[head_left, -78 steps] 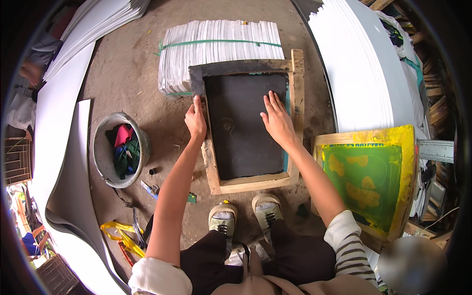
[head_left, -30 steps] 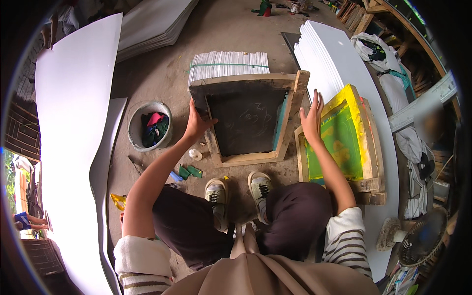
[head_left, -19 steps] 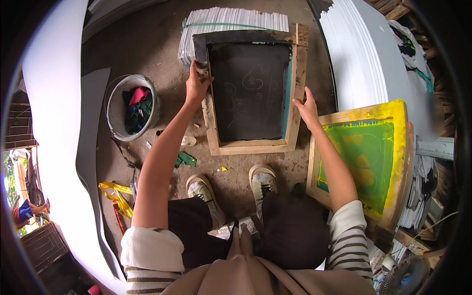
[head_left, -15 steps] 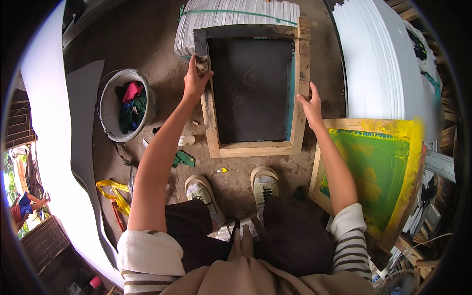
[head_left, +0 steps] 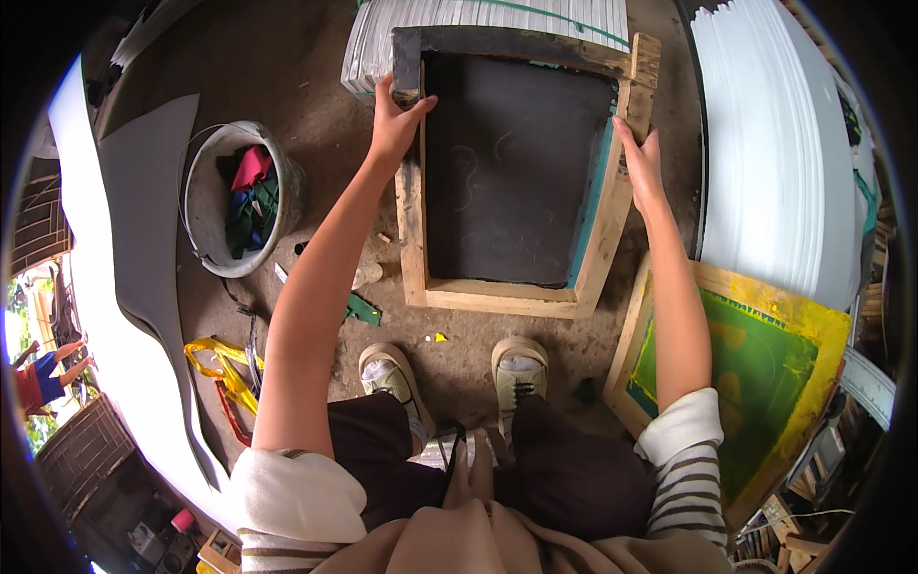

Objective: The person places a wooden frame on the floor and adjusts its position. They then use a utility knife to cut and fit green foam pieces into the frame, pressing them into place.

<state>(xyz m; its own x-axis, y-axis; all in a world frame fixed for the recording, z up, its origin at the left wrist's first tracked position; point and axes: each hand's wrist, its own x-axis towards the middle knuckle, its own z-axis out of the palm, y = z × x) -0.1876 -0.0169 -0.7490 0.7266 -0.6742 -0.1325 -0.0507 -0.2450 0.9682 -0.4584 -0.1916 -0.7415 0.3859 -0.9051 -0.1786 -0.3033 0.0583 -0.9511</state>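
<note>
Between my hands is a wooden screen printing frame (head_left: 497, 295) with dark mesh, blackened wood along its far side and a teal strip inside its right rail. My left hand (head_left: 394, 124) grips the left rail near the far corner, thumb on top and fingers round the outer edge. On the right rail, my right hand (head_left: 643, 165) holds on a little below the far corner, thumb over the wood, its other fingers partly hidden. The frame stands in front of a bundle of white sheets (head_left: 368, 48) tied with a green strap.
Left stands a bucket (head_left: 287, 182) with coloured rags. A yellow-green printing screen (head_left: 736, 368) leans below my right forearm. White sheets (head_left: 755, 163) are stacked at the right, and a long white sheet (head_left: 105, 277) lines the left. My shoes (head_left: 521, 378) are on the floor with scraps about.
The frame has shifted right and tilted, and looks larger. My right hand has moved farther up its rail and closed on it; my left hand keeps its hold near the corner.
</note>
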